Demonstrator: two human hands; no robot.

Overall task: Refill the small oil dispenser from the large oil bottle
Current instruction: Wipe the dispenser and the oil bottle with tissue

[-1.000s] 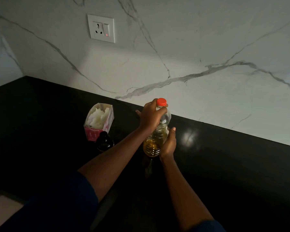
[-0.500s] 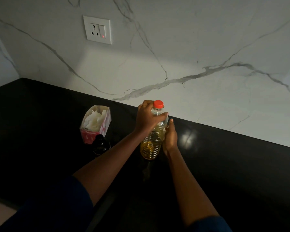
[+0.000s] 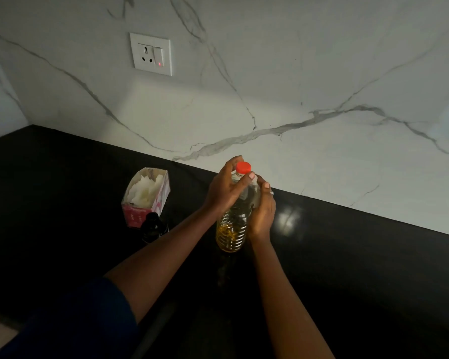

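The large oil bottle (image 3: 231,229) stands upright on the black counter (image 3: 347,268). It is clear ribbed plastic with a red cap (image 3: 243,167) and yellow oil in its lower third. My left hand (image 3: 224,189) grips the bottle's shoulder just under the cap, fingers curled around the neck. My right hand (image 3: 262,208) wraps the bottle's right side, thumb up. The small dark dispenser bottle (image 3: 153,228) stands to the left of my left forearm, untouched; its top is hard to make out in the dim light.
A pink and white open box of tissues (image 3: 145,196) stands just behind the dark bottle. A marble wall with a switched socket (image 3: 151,54) rises behind the counter. Light glints off the counter right of the bottle.
My right hand has slid up from the bottle's lower part to its upper body. My left hand has shifted on the neck, leaving the red cap exposed. The bottle still stands in place.
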